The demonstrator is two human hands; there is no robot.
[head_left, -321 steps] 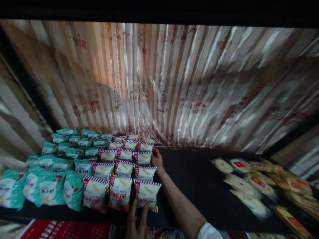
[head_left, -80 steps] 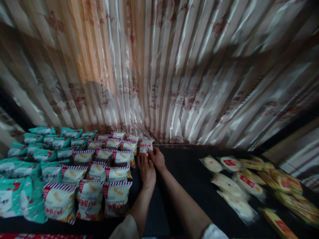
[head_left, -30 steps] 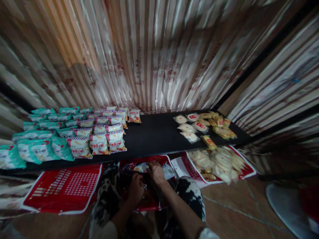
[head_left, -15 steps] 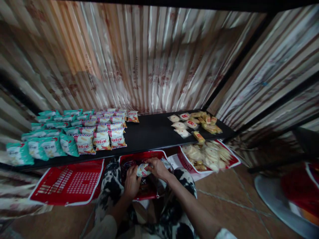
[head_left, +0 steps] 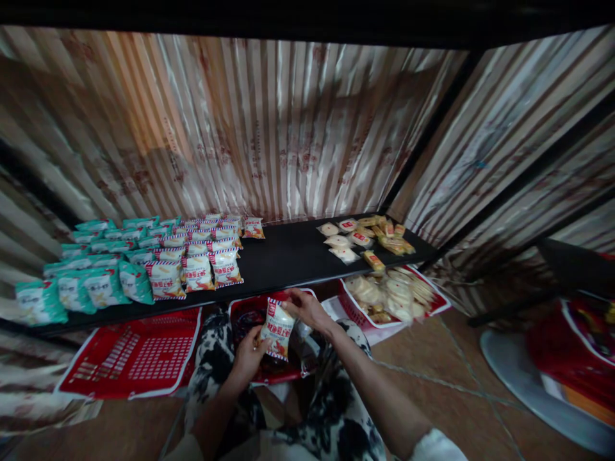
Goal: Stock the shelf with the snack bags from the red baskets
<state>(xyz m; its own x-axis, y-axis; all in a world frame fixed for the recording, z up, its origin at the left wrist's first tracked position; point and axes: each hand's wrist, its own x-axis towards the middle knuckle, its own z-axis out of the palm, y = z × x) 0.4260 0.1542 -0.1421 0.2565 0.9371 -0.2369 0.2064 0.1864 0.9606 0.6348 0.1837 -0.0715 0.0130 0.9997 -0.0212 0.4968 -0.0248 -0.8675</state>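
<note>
Holding one white snack bag (head_left: 279,328) low in the middle of the frame, just above the middle basket (head_left: 252,301) between the knees (head_left: 211,342). Pinching the bag's lower left side with the fingers of the left hand (head_left: 247,362), and pinching its top right corner with the fingers of the right hand (head_left: 309,310). Showing the printed front.

Likely doing best by pinching only near the edges, by pressing softly so as not to squash the puffy part, and by using both hands together for a straight, steady bag.

Counting now: one bag in the fingers, two hands and four red baskets: the middle basket, the left basket (head_left: 154,352) at lower left, the right basket (head_left: 353,310) right of the middle, and the far basket (head_left: 545,339) at the right edge. Finding too big a jumble of flat packs (head_left: 398,298) in the right basket for counting.

On the black shelf (head_left: 288,256), seeing four green bags (head_left: 106,288) in the front row at left, with three white bags (head_left: 198,274) just beside. Not getting a sure count of the half-hidden rows behind. Spotting one lone bag (head_left: 253,228) at the back, left of the middle. Right of the middle, counting five round packs (head_left: 338,242) and one yellow pack (head_left: 373,260) in front of a small pile (head_left: 395,246).
</note>
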